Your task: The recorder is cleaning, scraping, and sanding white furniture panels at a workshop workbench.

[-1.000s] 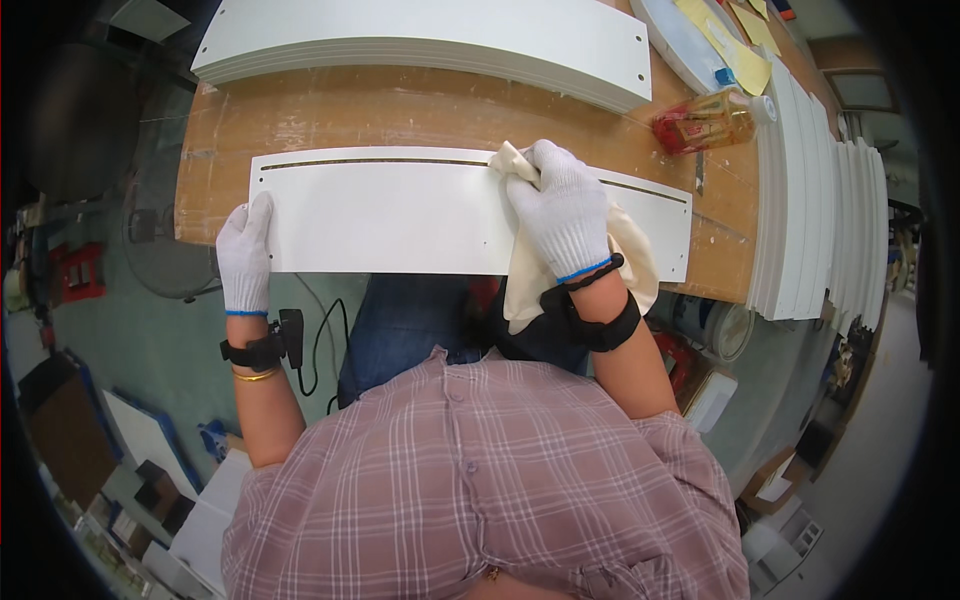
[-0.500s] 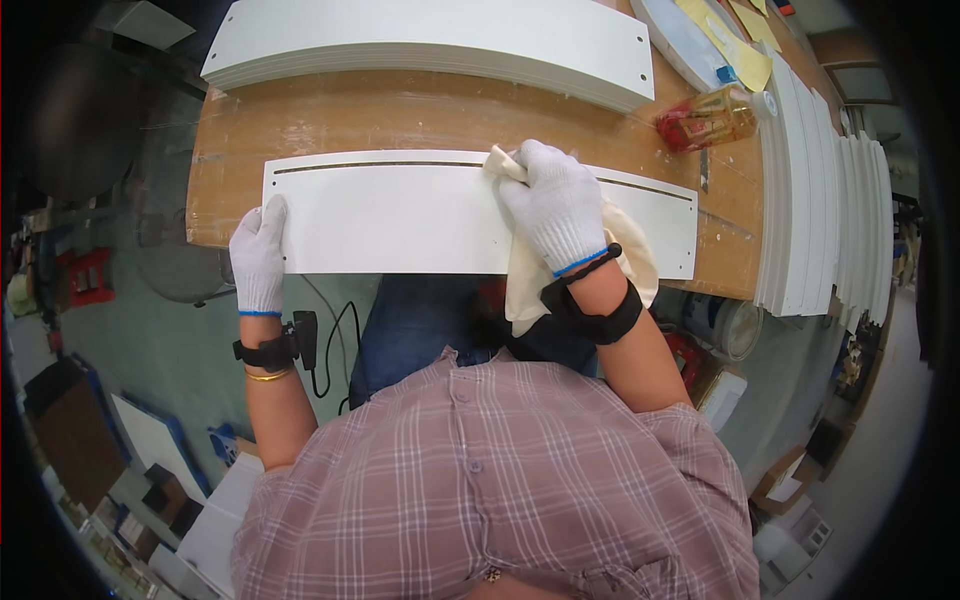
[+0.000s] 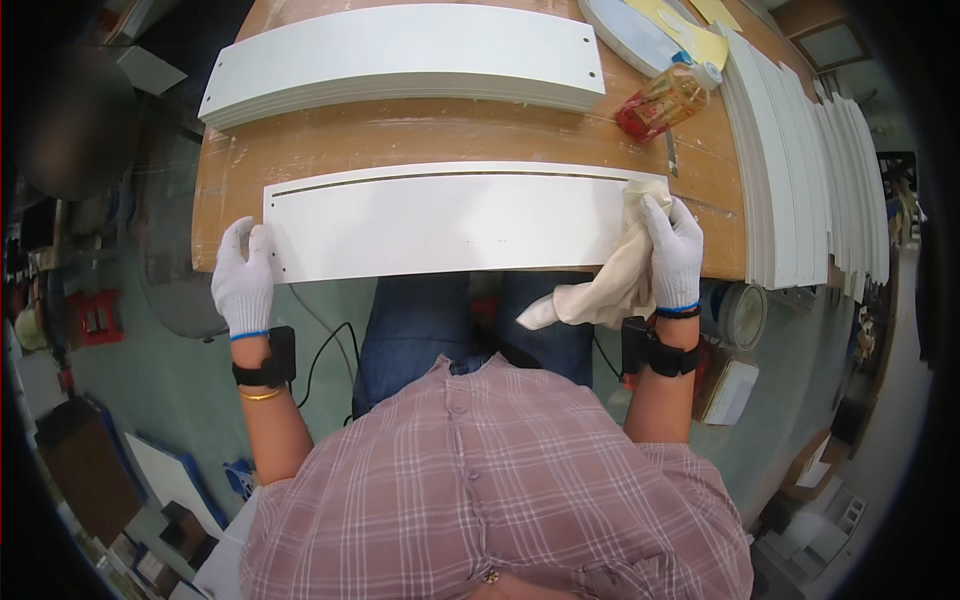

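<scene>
A long white panel (image 3: 450, 225) lies across the near edge of the table, a dark groove along its far side and small holes near its left end. My left hand (image 3: 243, 280), in a white knit glove, is beside the panel's left end, thumb and fingers apart and holding nothing. At the opposite end my right hand (image 3: 677, 255), gloved alike, is closed on a cream cloth (image 3: 610, 285). The cloth covers the panel's right end and hangs over its near edge toward my lap. The right fingertips are partly hidden by the cloth.
Beyond the panel, a stack of white panels (image 3: 410, 50) rests on the wooden table (image 3: 400, 135). A bottle of red liquid (image 3: 662, 102) lies tilted near a round pale container (image 3: 625, 38). More white panels (image 3: 775, 160) stand along the right side. A black cable (image 3: 325, 350) hangs below.
My right hand has slid the cloth rightward along the groove to the panel's right end. My left hand has loosened from the left end and moved slightly outward.
</scene>
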`<state>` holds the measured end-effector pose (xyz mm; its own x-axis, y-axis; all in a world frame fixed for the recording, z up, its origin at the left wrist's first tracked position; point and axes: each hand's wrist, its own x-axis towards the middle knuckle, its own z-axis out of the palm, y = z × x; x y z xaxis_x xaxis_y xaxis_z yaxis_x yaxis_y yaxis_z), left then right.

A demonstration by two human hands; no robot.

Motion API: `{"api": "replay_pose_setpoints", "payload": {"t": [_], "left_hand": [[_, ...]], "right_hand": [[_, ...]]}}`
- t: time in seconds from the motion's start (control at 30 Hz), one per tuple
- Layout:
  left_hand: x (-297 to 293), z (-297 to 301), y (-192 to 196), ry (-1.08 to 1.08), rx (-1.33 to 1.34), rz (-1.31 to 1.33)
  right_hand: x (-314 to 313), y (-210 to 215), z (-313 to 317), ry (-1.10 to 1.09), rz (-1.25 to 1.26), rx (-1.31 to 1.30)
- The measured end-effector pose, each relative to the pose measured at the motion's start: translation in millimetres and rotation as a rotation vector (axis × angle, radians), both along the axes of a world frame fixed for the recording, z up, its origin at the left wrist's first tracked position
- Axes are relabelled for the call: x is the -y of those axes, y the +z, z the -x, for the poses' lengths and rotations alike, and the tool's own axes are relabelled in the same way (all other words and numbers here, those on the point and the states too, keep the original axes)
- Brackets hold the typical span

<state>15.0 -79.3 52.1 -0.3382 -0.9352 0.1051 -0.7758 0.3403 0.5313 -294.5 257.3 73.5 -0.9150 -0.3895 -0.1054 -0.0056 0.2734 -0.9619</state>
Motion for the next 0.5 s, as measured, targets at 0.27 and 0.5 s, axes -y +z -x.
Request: {"api": "replay_pose_setpoints", "payload": {"t": [0.27, 0.5], "left_hand": [[-137, 76, 85, -0.804, -0.228, -0.786], [-228, 151, 73, -1.229, 0.143, -0.56]], "right_hand": [[-8, 16, -48, -0.241, 0.348, 0.126], [-40, 37, -69, -0.328, 0.148, -0.11]]}}
